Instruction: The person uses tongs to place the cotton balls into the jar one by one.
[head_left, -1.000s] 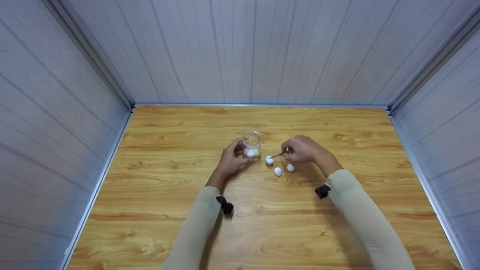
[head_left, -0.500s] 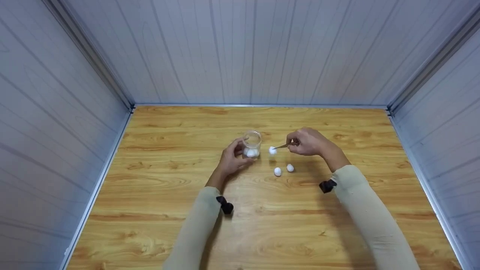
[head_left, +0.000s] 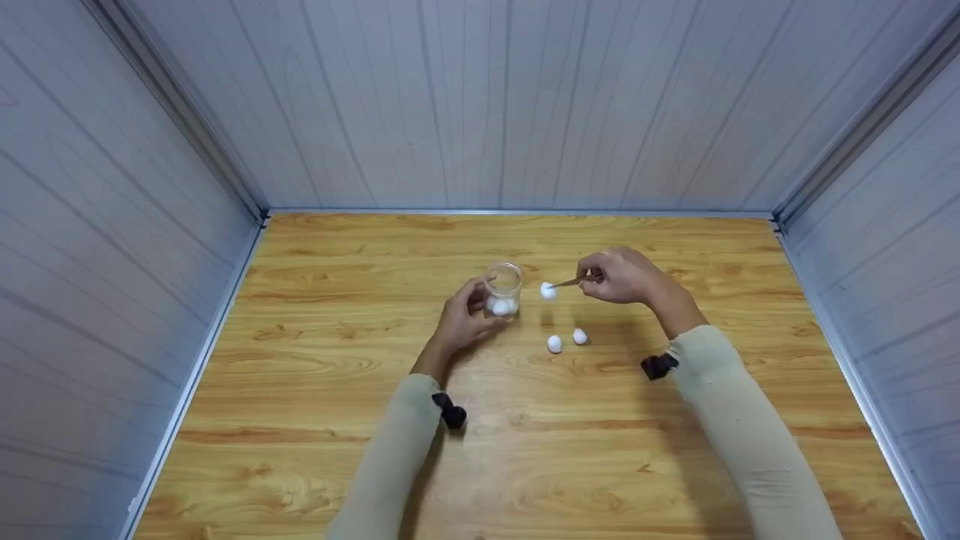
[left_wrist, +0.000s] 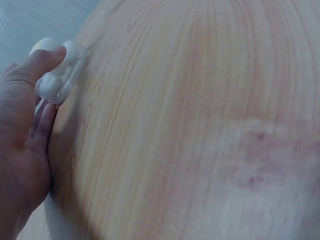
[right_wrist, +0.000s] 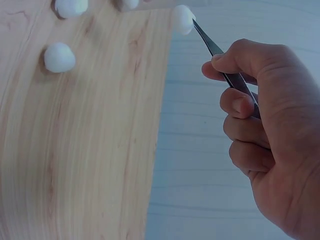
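Right hand [head_left: 622,276] gripping tweezers [head_left: 576,282], cotton ball [head_left: 548,291] pinched; raised off table [head_left: 675,465] since a second ago, now centre frame beside jar [head_left: 502,289]. Left hand [head_left: 461,319] clasping jar. Transfer evidently underway.

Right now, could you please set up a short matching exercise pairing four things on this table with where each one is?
Things:
1. clear jar
2. tweezers
3. lifted cotton ball
4. two loose cotton balls

Places:
a. lying on the wooden table
b. pinched at the tweezers' tip, above the table
c. held by the left hand
d. gripped in the right hand

Pairs: 1-c, 2-d, 3-b, 4-a
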